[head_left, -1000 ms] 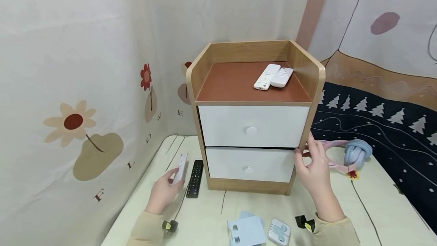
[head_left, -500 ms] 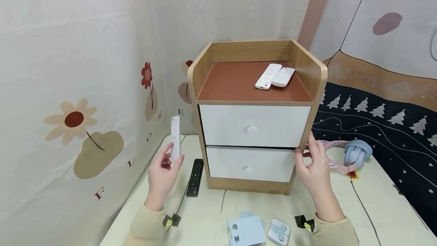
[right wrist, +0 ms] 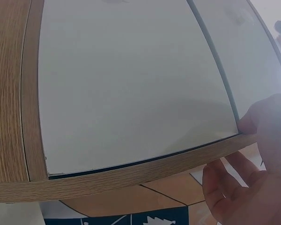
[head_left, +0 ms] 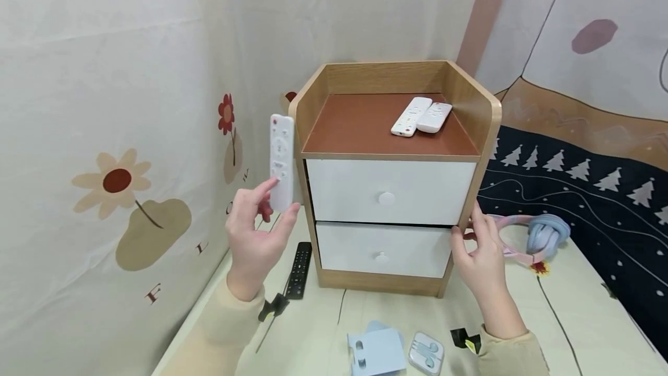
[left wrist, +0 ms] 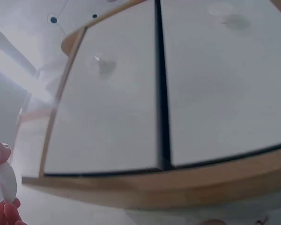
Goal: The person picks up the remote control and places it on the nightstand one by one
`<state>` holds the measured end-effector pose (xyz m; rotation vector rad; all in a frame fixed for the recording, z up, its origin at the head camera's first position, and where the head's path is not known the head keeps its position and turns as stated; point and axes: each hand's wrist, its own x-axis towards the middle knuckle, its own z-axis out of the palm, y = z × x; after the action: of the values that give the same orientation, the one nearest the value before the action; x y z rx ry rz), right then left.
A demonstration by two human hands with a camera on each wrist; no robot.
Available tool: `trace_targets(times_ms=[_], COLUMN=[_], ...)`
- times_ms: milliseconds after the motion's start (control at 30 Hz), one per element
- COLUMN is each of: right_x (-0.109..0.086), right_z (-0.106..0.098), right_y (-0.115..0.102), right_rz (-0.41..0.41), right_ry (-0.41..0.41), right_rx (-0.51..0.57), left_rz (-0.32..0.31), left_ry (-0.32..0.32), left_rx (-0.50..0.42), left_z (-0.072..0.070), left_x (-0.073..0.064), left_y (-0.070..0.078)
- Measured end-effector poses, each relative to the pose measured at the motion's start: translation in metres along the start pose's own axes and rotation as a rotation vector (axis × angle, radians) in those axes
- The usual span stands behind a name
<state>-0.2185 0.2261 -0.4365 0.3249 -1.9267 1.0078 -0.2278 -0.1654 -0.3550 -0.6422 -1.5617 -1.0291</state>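
My left hand (head_left: 258, 237) holds a white remote control (head_left: 282, 161) by its lower end, upright, just left of the small drawer cabinet (head_left: 396, 285). In the left wrist view only part of that remote (left wrist: 7, 183) shows between the fingers. My right hand (head_left: 480, 271) grips the cabinet's right side edge, thumb at the front and fingers on the outer side, as the right wrist view also shows. Both white drawers, the upper one (head_left: 344, 190) and the lower one (head_left: 349, 248), are closed. Two white remotes (head_left: 411, 117) lie together on the cabinet's brown top.
A black remote (head_left: 298, 270) lies left of the cabinet's base. In front are a light blue folded card (head_left: 381, 353) and boxed earphones (head_left: 427, 354). A pink headband with a blue bundle (head_left: 547, 234) lies at the right. Printed fabric walls (head_left: 156, 74) stand close behind and left.
My left hand has lifted the white remote from the bedding, raised it, and turned it upright with its buttons facing me. The right hand stays on the cabinet.
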Motion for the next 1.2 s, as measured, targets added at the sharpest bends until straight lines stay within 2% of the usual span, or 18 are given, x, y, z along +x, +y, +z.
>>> trace_targets(times_ms=[100, 267, 400, 567, 667, 800, 1033, 1100, 1200], right_x=[0.0, 0.0, -0.001, -0.002, -0.002, -0.001, -0.001, -0.001, -0.001], right_z=[0.001, 0.001, 0.002, 0.001, 0.001, 0.001, 0.002, 0.002, 0.001], right_y=[-0.001, -0.002, -0.002, -0.002, -0.002, -0.002, -0.001, -0.001, -0.002], right_rz=[0.0, 0.0, 0.004, 0.001, -0.003, -0.013, -0.007, 0.005, 0.013], right_ry=[0.006, 0.001, -0.006, 0.001, 0.006, 0.012, 0.002, -0.005, -0.007], right_rx=[0.003, 0.0, -0.001, 0.001, 0.004, 0.005, 0.011, 0.008, 0.002], left_rz=[0.064, 0.085, 0.12, 0.178, 0.188, 0.157, 0.086, 0.049, -0.046], left_ry=[-0.013, -0.075, -0.125, -0.136, -0.163, -0.222, -0.338, -0.39, -0.484], left_rx=[-0.016, 0.006, 0.058, 0.158, 0.215, 0.281, 0.322, 0.328, 0.34], left_z=[0.012, 0.028, 0.04, 0.06, 0.073, 0.086, 0.093, 0.096, 0.099], left_x=[0.013, 0.027, 0.037, 0.054, 0.065, 0.076, 0.091, 0.097, 0.107], left_y=[0.009, 0.02, 0.028, 0.04, 0.046, 0.05, 0.053, 0.054, 0.055])
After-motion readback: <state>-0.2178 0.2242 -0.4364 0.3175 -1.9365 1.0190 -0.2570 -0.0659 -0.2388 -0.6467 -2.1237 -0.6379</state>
